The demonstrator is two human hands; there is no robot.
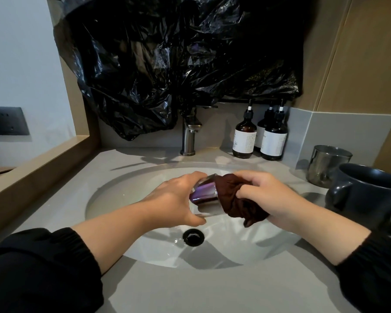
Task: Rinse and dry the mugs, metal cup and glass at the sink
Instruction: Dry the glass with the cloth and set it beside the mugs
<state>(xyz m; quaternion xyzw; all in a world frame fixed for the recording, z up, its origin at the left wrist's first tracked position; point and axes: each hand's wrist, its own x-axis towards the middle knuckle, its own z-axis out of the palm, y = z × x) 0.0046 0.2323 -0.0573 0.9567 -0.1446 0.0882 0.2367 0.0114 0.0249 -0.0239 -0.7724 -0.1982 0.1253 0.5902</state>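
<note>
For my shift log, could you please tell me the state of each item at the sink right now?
glass: tilted on its side over the basin, gripped by the left hand, cloth at its mouth.
cloth: bunched, pinched by the right hand.
metal cup: upright on the counter.
dark mug: upright on the counter.
faucet: no water running.
pump bottles: upright.

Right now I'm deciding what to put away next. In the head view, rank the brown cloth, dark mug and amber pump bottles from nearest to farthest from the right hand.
1. brown cloth: gripped in the right hand itself.
2. dark mug: on the counter, to the hand's right.
3. amber pump bottles: at the back wall, right of the faucet.
</note>
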